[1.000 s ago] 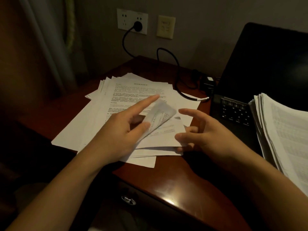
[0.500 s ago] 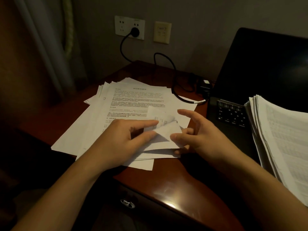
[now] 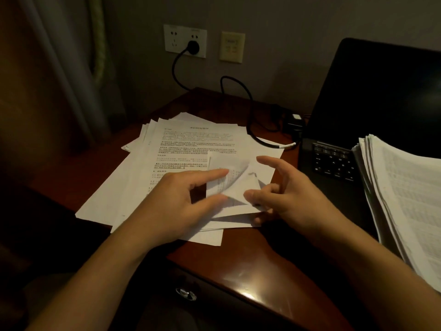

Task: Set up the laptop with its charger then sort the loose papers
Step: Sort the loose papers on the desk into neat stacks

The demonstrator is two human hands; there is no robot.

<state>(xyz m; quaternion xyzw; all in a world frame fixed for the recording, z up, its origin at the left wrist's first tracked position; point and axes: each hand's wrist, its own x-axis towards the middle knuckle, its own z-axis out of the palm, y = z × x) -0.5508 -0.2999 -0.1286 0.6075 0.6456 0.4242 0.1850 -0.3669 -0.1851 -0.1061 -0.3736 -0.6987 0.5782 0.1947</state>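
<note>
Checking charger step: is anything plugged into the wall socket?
Yes, a black plug sits in the white wall socket, cable trailing down.

Black laptop (image 3: 372,108) open at right, screen dark, charger brick (image 3: 294,126) beside its left edge, cable (image 3: 173,70) plugged into wall socket (image 3: 176,40), printed loose papers (image 3: 191,144) fanned at left, one curled sheet (image 3: 230,179) lifted, thick stack (image 3: 405,194) overlapping the keyboard (image 3: 331,161)
</note>
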